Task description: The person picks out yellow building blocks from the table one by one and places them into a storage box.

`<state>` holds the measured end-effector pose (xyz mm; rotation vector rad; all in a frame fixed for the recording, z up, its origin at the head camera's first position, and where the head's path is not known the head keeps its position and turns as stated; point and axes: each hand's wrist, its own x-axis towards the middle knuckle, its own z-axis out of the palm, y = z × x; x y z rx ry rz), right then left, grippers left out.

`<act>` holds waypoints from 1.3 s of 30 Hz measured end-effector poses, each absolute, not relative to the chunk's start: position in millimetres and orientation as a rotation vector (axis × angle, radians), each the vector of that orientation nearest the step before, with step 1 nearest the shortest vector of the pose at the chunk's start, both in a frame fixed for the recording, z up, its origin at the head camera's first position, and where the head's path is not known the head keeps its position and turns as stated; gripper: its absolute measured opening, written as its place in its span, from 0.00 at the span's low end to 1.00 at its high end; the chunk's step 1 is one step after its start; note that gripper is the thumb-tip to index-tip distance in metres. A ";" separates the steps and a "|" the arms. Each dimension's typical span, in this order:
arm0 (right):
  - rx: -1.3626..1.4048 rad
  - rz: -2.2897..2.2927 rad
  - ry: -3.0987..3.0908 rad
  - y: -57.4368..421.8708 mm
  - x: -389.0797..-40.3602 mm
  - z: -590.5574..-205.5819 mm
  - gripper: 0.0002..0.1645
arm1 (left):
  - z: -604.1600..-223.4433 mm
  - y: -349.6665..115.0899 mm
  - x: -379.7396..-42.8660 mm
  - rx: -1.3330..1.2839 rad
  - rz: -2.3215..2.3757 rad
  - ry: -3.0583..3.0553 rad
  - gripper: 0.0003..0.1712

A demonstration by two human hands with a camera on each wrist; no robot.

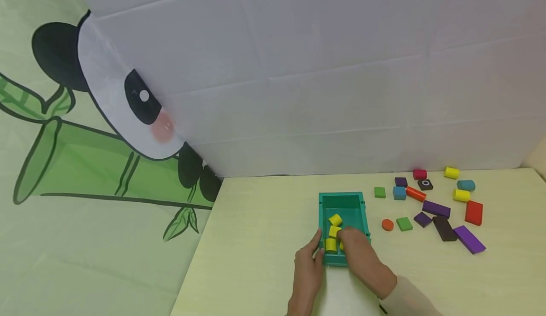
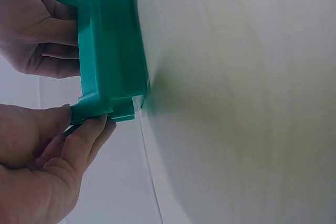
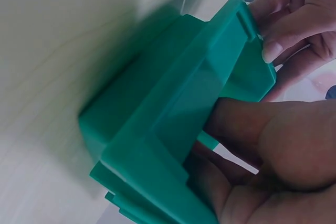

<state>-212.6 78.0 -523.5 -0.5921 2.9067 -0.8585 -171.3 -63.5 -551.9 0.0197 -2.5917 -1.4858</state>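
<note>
A green plastic bin (image 1: 342, 202) stands on the table, with several yellow blocks (image 1: 331, 245) inside, some of them cylinders. At its left side, my left hand (image 1: 307, 268) pinches the rim between thumb and fingers, as the left wrist view shows on the bin wall (image 2: 123, 40). My right hand (image 1: 362, 259) reaches down into the bin from the right, fingers bent, close to the yellow blocks. Its fingertips are hidden behind the bin wall (image 3: 142, 98) in the right wrist view, so whether they grip a block is not visible.
Right of the bin lie several loose blocks: green squares (image 1: 404, 223), an orange disc (image 1: 387, 224), a blue cube (image 1: 399, 193), a red block (image 1: 474, 212), purple bars (image 1: 469, 239), a black bar (image 1: 444, 228) and yellow cylinders (image 1: 461, 195). A panda-printed cloth (image 1: 298, 93) hangs behind the table (image 1: 251, 240).
</note>
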 end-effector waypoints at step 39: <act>-0.548 -0.845 2.916 69.9 -216.3 -528.9 0.05 | -551.9 -63.5 -170.8 0.012 -1.503 -2.567 0.29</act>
